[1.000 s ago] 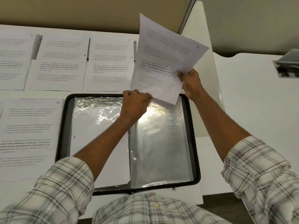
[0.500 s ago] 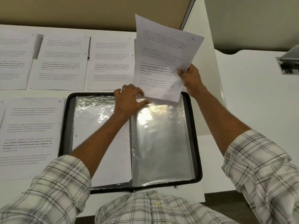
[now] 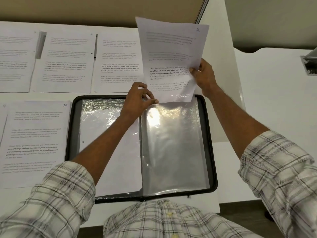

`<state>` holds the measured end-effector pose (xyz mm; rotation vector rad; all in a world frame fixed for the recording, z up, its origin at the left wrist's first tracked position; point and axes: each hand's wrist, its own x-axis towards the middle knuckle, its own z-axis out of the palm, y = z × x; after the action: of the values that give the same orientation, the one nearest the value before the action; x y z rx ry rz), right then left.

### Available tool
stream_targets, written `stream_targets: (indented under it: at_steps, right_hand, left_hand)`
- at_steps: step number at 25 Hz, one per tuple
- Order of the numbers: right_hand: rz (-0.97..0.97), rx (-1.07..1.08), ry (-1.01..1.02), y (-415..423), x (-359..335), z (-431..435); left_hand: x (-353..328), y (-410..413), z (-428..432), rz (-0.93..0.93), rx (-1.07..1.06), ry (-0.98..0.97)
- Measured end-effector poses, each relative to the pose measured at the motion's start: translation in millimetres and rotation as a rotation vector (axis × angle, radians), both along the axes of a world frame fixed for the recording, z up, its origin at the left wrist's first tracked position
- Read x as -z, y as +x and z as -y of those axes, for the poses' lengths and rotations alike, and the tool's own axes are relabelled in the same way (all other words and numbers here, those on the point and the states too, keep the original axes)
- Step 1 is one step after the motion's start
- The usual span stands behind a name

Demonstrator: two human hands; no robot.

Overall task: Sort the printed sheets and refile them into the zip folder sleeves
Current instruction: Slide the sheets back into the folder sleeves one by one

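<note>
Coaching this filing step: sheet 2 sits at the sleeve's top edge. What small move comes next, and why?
Probably slide the sheet down into the right sleeve: the right hand grips its right edge, its bottom edge meets the sleeve's mouth, and the left hand pinches that mouth, seemingly open.
</note>
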<state>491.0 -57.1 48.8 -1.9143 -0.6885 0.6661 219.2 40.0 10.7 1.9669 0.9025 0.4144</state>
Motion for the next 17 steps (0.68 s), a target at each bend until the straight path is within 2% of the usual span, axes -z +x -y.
stream_targets:
  at_steps: [4, 8, 12, 17]
  right_hand:
    - [0.104, -0.024, -0.003, -1.5, 1.8, -4.9]
    - [-0.016, -0.031, -0.029, 0.7, 8.1, -2.7]
    - [-0.020, -0.051, -0.054, 2.2, 16.6, 0.6]
    - [-0.085, -0.004, -0.008, 0.4, 19.7, -5.5]
  left_hand:
    - [-2.2, 0.7, -4.9, -0.011, 0.038, 0.013]
    - [4.6, -3.9, -3.1, -0.068, 0.007, 0.143]
    - [14.4, -11.2, 6.5, -0.136, 0.053, 0.315]
    - [10.7, -16.0, 4.1, -0.277, 0.127, 0.373]
